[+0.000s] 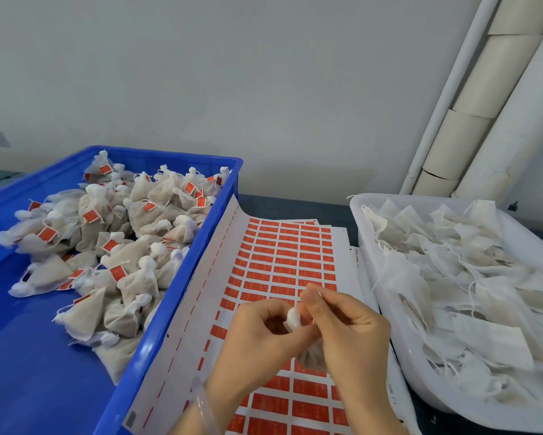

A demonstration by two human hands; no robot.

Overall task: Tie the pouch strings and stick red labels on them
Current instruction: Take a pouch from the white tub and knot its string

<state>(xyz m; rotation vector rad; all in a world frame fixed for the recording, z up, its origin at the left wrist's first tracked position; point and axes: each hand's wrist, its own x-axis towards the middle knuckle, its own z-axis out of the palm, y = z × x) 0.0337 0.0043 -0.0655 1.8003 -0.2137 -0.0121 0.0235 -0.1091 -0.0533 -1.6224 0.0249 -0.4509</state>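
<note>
Head view: both hands work over the label sheet (282,255) at bottom center. Left hand (257,334) has its fingers curled and pinches the gathered white neck of one pouch (293,317). Right hand (348,334) is also curled, thumb and forefinger pinching a white string (318,293) end just above that neck. The pouch body hangs between the hands, above the sheet. The sheet of red labels lies between the two bins, its left edge riding up the blue crate (169,296). The crate on the left holds a pile of tied pouches (116,233) with red tags. White tray (358,215) on the right holds flat untied pouches (468,277). Clear bracelet (204,406) is on the left wrist.
</note>
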